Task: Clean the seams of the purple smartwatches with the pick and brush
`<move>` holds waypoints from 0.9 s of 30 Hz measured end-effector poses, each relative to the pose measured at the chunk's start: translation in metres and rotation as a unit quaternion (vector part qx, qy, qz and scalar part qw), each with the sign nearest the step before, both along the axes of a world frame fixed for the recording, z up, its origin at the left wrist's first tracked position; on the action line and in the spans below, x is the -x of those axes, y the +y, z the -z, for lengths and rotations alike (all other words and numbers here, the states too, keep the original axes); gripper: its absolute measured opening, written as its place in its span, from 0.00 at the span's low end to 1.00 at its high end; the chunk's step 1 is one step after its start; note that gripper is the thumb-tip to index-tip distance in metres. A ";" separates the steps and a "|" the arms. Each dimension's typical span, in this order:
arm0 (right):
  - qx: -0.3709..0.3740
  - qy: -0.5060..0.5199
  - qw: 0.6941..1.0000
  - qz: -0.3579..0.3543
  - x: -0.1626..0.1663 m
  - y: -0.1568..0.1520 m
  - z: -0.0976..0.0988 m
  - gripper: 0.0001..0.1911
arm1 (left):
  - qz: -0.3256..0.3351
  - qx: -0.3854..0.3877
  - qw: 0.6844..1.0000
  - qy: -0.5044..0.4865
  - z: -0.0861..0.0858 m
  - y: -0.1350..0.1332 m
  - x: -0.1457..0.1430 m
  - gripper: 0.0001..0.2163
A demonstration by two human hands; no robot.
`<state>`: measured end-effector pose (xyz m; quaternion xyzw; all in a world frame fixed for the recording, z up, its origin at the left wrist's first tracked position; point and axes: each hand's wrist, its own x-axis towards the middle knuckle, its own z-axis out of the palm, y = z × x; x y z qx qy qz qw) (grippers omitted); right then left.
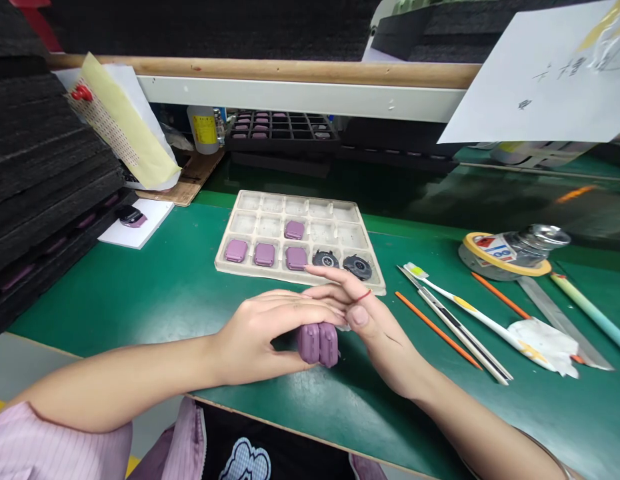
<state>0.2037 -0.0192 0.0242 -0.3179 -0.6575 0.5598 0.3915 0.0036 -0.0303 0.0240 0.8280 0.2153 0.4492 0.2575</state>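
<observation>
Two purple watch cases (319, 345) are held side by side in my left hand (263, 325), its thumb below them and its fingers over the top. My right hand (373, 317) meets the left fingertips, its index finger stretched out and its thumb apart. A small whitish bit (344, 327) shows between the hands; I cannot make out what it is. Just beyond them lies a pale compartment tray (300, 275). Purple cases sit in it, among them one in the middle row (294, 230) and several in the front row. Two black round parts (357, 267) fill the front right compartments.
To the right lie an orange stick (437, 330), a toothbrush (483, 320), a slim knife-like tool (460, 327), a steel ruler (565, 323) and a metal-topped bottle (537, 247). A watch on a white pad (140, 223) is at left, near stacked black foam (50, 173). A shelf edge (300, 97) crosses above.
</observation>
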 end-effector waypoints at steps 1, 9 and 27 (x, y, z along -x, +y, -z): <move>0.019 -0.003 1.000 -0.017 0.000 0.000 -0.001 0.35 | -0.004 -0.008 1.000 0.002 0.001 0.001 0.000 0.18; 0.019 0.009 1.000 -0.015 0.007 -0.009 -0.005 0.48 | 0.020 -0.024 0.999 -0.022 0.000 0.003 -0.001 0.14; -0.277 -0.083 0.954 0.083 -0.001 -0.006 0.004 0.47 | 0.117 0.547 0.823 -0.100 -0.006 -0.007 -0.006 0.40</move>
